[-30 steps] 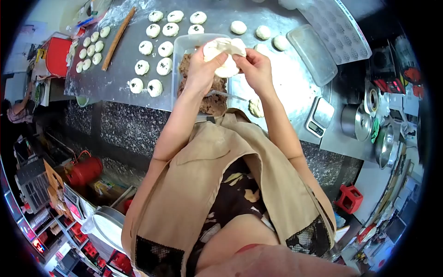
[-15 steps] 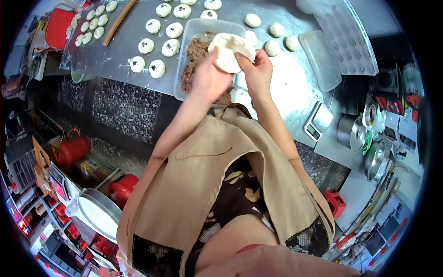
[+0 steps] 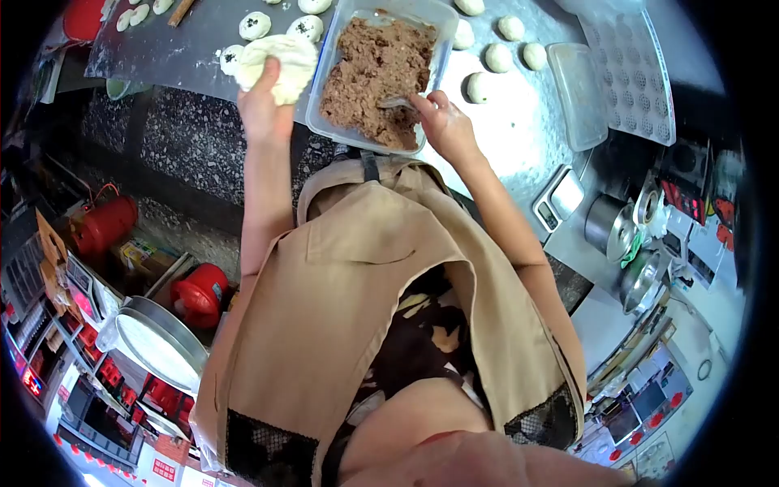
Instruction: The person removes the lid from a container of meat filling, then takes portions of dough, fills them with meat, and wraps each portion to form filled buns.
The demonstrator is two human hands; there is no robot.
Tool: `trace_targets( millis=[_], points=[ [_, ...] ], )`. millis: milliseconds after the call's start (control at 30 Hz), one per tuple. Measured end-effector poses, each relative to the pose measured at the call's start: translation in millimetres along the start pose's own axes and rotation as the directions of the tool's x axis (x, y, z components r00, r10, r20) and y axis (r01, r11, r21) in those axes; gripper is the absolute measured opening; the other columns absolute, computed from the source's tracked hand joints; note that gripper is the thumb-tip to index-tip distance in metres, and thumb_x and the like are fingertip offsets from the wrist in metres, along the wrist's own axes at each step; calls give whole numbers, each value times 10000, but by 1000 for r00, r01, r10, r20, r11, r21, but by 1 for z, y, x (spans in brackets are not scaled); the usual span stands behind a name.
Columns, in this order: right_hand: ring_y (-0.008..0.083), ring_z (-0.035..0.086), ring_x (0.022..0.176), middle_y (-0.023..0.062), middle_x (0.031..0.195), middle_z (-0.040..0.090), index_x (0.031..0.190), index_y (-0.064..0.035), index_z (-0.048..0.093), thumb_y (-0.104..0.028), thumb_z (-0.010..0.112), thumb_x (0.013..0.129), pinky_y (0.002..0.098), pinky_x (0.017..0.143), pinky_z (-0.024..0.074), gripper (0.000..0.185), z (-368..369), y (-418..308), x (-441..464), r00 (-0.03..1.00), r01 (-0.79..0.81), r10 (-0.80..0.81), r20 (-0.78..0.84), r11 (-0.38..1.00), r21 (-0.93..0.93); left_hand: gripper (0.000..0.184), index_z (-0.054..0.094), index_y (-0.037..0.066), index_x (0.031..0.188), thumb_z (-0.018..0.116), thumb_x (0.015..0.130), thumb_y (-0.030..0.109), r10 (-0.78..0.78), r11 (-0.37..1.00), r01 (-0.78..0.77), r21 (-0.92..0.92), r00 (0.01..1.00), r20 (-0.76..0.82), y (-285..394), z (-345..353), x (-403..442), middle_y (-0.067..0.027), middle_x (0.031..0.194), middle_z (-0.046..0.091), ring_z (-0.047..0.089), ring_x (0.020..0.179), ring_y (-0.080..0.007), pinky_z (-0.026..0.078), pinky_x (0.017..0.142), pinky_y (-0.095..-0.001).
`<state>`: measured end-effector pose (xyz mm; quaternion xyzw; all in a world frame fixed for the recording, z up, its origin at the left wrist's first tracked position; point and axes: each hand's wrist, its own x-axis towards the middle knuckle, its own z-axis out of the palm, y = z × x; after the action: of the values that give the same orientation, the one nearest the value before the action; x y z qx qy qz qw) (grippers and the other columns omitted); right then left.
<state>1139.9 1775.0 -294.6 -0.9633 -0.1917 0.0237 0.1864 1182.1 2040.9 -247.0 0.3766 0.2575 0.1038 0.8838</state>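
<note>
In my left hand (image 3: 261, 114) rests a flattened round of pale dough (image 3: 294, 69), my thumb lying over it. It hangs left of a clear plastic tub (image 3: 315, 112) filled with brown minced filling (image 3: 377, 61). The fingers of my right hand (image 3: 448, 130) are closed on a silver metal utensil (image 3: 395, 103) whose end sits in the filling; whether it is a spoon or a spatula I cannot tell. Behind the dough round lie filled buns with dark specks on top (image 3: 255, 26). Plain dough balls (image 3: 498, 57) lie right of the tub.
On the metal table (image 3: 162, 53) a wooden rolling pin (image 3: 182, 11) shows at the upper left. To the right are a clear lid (image 3: 578, 97), a dimpled plastic tray (image 3: 629, 77) and a digital scale (image 3: 560, 199). Pots (image 3: 608, 226) stand farther right.
Both hands were at the dough round over the tub. My left hand has carried it to the left, while my right hand has let go of it and taken hold of the metal utensil.
</note>
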Motion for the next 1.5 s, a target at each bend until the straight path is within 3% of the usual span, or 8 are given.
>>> trace_targets(
  millis=[100,367,567,667,900,1300,1367,1500],
  points=[
    [275,600,792,90,869,560,1016,-90,571,-76,507,798,377,638,510,228,1,0,4,998,63,-59,33,989,-132,389,425,-26,1269,501,890,17,16,1000,-14,-16,997,73,8,-28,3,-153,1249,511,501,1160,-290,405,1000,-441],
    [259,630,728,87,786,612,889,-75,602,-69,500,776,371,598,519,152,-32,-23,3,971,183,-144,192,962,-204,372,454,-9,1243,511,898,119,-382,914,398,-85,911,156,-36,-64,-21,-137,1221,546,519,1148,-276,404,998,-444],
    [235,648,739,77,776,635,724,-108,622,-116,503,780,361,598,523,132,-19,-37,19,891,330,-192,411,896,-298,374,471,-67,1182,587,851,63,-300,952,304,8,934,192,-65,-69,-30,-166,1117,585,591,1036,-270,495,906,-407],
    [238,649,752,69,774,636,719,-111,622,-120,494,799,352,604,524,151,-30,-40,33,761,522,-319,564,818,-241,377,464,-80,1179,591,848,47,-284,957,289,6,938,197,-68,-68,-29,-175,1120,580,590,1036,-269,497,904,-396],
    [240,646,802,81,847,633,811,-82,618,-124,476,824,360,664,521,149,-43,-36,44,643,581,-259,721,778,-238,376,461,-79,1187,585,850,33,-235,972,231,43,950,205,-70,-68,-32,-174,1129,579,584,1044,-267,485,916,-399],
    [286,646,707,169,728,640,803,2,633,-99,512,743,385,632,514,168,-71,-7,49,708,326,-112,697,928,-182,362,473,-91,1178,578,852,29,-210,978,203,55,963,172,-72,-65,-35,-193,1132,584,595,1033,-279,493,914,-391],
    [200,616,588,128,621,615,816,-7,656,-152,564,764,331,571,485,180,-85,1,56,547,-146,-61,835,975,167,373,467,-86,1188,573,859,54,-211,977,200,75,959,188,-70,-63,-33,-192,1155,573,583,1056,-282,481,929,-400],
    [148,549,526,88,582,583,931,2,652,-157,559,825,297,536,449,213,-82,-12,26,901,-242,5,434,836,492,509,427,-24,1269,436,916,342,-431,880,462,-110,875,223,-48,-32,-44,-169,1265,510,480,1190,-314,355,1032,-455]
  ],
)
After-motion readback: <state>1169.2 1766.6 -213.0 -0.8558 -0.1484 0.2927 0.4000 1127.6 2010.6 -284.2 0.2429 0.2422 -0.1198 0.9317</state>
